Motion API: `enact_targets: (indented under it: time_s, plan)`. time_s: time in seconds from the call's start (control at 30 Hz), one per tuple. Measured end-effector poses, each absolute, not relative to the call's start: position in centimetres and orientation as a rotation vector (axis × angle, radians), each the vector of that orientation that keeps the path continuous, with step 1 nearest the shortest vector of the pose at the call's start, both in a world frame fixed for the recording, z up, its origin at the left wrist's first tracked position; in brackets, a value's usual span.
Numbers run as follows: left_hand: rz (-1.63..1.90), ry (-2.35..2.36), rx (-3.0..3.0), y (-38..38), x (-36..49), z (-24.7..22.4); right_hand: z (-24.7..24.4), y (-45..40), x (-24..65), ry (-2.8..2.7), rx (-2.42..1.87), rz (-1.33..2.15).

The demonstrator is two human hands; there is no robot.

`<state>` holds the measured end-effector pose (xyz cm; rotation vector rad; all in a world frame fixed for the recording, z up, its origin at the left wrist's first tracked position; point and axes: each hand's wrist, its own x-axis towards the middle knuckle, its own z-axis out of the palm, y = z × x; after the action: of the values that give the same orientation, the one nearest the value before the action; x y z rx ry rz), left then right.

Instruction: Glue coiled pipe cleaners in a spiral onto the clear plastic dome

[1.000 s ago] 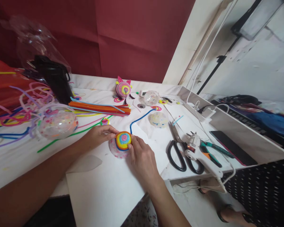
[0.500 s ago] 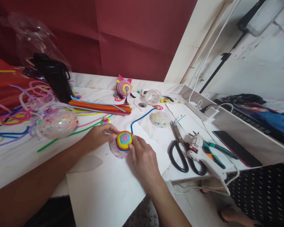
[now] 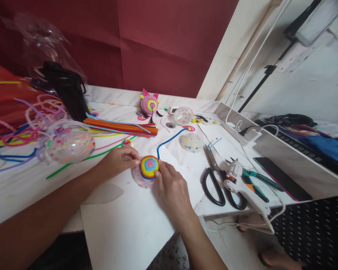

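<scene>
Between my hands is a coiled pipe-cleaner disc (image 3: 150,167), pink in the centre, then light blue, yellow and orange, with blue at its lower edge. It rests on a clear dome with coloured specks (image 3: 139,179), which sits on white paper (image 3: 124,228). My left hand (image 3: 122,162) pinches the disc's left edge. With thumb and fingers, my right hand (image 3: 171,183) grips the right edge. A blue pipe cleaner (image 3: 170,141) runs from the disc up and right, its far end near a small pink coil (image 3: 189,128).
Scissors (image 3: 212,176), a white glue gun (image 3: 236,178) and pliers (image 3: 256,183) lie on the right. Orange pipe cleaners (image 3: 121,127) and a speckled clear dome (image 3: 71,146) are on the left. Behind stand a decorated pink ball (image 3: 149,105) and a black bottle (image 3: 66,90).
The view has shifted slightly, so everything sits a little further right. Both hands keep their hold on the disc, and its position on the dome looks nearly the same.
</scene>
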<state>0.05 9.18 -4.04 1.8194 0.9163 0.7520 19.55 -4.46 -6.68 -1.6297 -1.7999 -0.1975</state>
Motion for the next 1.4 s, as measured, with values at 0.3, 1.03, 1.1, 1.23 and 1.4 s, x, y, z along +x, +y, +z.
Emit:
enact_targets:
  time_s: [0.3, 1.03, 1.1, 1.23, 1.4]
  plan:
    - [0.757, 1.006, 1.656, 9.4, 0.0, -5.2, -6.6, -4.5, 19.6, -1.793, -1.610, -0.181]
    - [0.696, 0.992, 1.544, 9.1, 0.1, -5.7, -6.5, -4.7, 19.6, -1.769, -1.573, -0.093]
    - [0.701, 0.993, 1.541, 9.1, 0.1, -5.8, -6.4, -4.7, 19.7, -1.770, -1.563, -0.101]
    - [0.716, 0.995, 1.539, 9.2, 0.2, -5.8, -6.4, -4.7, 19.8, -1.777, -1.564, -0.104]
    - [0.726, 0.992, 1.540, 9.2, 0.2, -6.0, -6.2, -4.7, 19.7, -1.795, -1.584, -0.121]
